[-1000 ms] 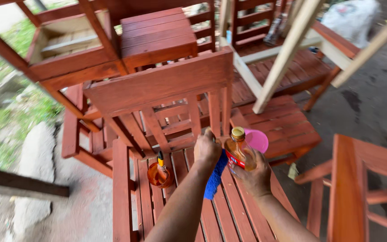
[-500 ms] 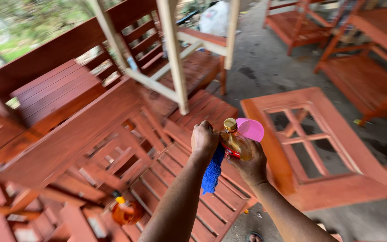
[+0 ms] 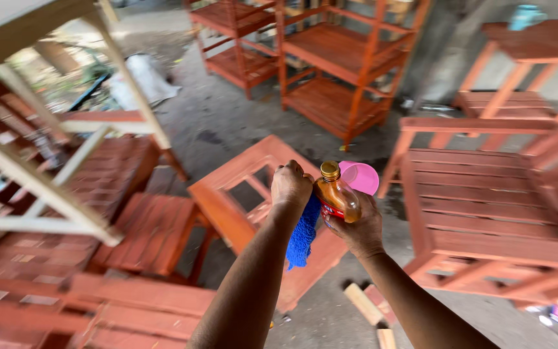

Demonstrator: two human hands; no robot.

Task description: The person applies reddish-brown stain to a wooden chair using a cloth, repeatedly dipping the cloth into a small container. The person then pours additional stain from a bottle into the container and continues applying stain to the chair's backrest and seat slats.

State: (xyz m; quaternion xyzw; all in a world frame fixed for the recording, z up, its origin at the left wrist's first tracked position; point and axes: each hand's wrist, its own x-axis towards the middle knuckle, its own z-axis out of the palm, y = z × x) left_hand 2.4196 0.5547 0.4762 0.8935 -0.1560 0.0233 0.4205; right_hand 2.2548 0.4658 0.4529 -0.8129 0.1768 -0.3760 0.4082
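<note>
My right hand [image 3: 356,229] grips a small bottle [image 3: 337,194] of amber liquid with a gold cap, and a pink round lid or dish [image 3: 360,176] shows just behind it. My left hand [image 3: 290,186] is closed on a blue cloth [image 3: 303,236] that hangs down below the fist, right beside the bottle. Both hands are raised in front of me above a red-brown wooden window frame [image 3: 227,213] lying on the concrete floor.
Red-stained wooden furniture surrounds me: a slatted bench [image 3: 485,213] at right, open shelving units [image 3: 337,71] at the back, stacked slatted chairs and panels [image 3: 130,239] at left. Unpainted pale wooden legs [image 3: 46,187] cross the left. Small wood offcuts [image 3: 364,304] lie on the floor.
My view has swung right, from the stacked chairs to the window frame, shelves and bench. Both hands keep the same grip on cloth and bottle.
</note>
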